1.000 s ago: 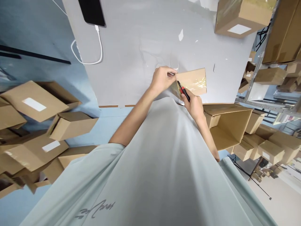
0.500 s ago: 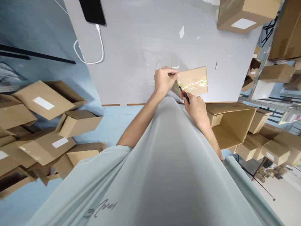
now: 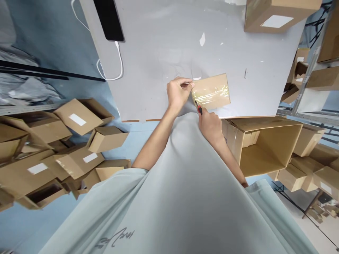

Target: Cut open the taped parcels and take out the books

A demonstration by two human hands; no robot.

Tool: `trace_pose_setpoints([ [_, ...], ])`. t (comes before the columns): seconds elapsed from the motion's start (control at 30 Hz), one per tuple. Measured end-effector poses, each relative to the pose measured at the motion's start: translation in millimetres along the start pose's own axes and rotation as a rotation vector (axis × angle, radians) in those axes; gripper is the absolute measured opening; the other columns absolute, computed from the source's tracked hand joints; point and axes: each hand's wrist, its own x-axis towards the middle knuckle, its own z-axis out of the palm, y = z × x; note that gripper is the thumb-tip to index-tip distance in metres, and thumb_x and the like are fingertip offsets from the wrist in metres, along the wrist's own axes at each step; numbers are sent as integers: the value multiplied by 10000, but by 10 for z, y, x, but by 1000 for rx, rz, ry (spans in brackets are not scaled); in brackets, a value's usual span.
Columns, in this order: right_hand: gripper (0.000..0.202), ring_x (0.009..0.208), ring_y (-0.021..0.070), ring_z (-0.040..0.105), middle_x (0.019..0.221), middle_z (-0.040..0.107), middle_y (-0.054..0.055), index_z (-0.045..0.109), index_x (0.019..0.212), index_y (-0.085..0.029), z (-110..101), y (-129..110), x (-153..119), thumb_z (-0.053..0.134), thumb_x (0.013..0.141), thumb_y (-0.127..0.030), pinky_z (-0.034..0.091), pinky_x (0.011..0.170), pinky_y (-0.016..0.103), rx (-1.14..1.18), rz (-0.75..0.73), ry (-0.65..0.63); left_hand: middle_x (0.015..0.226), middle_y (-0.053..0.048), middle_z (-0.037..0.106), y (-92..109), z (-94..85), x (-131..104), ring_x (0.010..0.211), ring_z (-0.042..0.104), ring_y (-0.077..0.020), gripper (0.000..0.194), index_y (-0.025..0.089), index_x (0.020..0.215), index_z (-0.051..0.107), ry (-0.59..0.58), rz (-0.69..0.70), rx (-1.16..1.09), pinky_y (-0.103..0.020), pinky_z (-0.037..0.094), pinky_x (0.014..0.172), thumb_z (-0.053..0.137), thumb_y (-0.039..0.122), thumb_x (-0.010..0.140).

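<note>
A small cardboard box (image 3: pixel 212 90) with shiny clear tape across its top lies near the front edge of the grey table. My left hand (image 3: pixel 178 92) pinches the box's upper left corner between thumb and fingers. In my right hand (image 3: pixel 210 124) is a red and black utility knife (image 3: pixel 199 108), gripped in closed fingers. Its tip meets the taped left end of the box, close to the lower corner; the blade itself is too small to make out.
A black phone (image 3: pixel 109 19) on a white cable (image 3: pixel 120 63) lies at the table's back left. Another carton (image 3: pixel 280 17) stands back right. An open carton (image 3: pixel 265 148) sits below the table's right front edge. Several cardboard boxes (image 3: pixel 79 158) are piled on the floor at left.
The knife has moved along the box's left end toward its lower corner. My left hand keeps its pinch on the upper corner. The whole view has shifted slightly.
</note>
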Motion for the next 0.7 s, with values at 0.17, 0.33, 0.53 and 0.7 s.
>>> trace_pose_setpoints([
  [0.17, 470, 1130, 387, 831, 1213, 853, 249, 696, 1494, -170, 114, 135, 8, 360, 1177, -253, 651, 902, 458, 9, -70, 10, 1195, -58, 879, -50, 33, -71, 1108, 835, -252, 199, 247, 1148, 901, 5, -13, 39, -408, 693, 1048, 815, 309, 980],
  [0.33, 467, 1208, 365, 825, 1319, 832, 260, 648, 1545, -148, 103, 145, 121, 346, 1216, -288, 634, 1008, 448, 31, -127, -37, 1224, -73, 878, -60, 2, -66, 1128, 838, -252, 253, 246, 1166, 894, 60, -20, 64, -394, 690, 1042, 812, 427, 1009],
  [0.53, 466, 1208, 382, 821, 1299, 847, 228, 645, 1606, -174, 23, 399, 73, 430, 1221, -327, 605, 1034, 454, 97, -171, -44, 1282, -95, 869, 32, 44, -28, 1124, 845, -264, 295, 240, 1170, 888, 12, -4, 70, -399, 687, 1043, 804, 477, 1015],
  [0.7, 476, 1079, 378, 823, 1199, 877, 135, 704, 1558, -267, 23, 969, 109, 439, 1208, -450, 595, 950, 429, 308, -212, 173, 1504, -133, 785, 120, 44, -190, 1289, 803, -280, 520, 279, 1423, 791, -54, -4, 94, -377, 675, 1055, 788, 623, 1033],
])
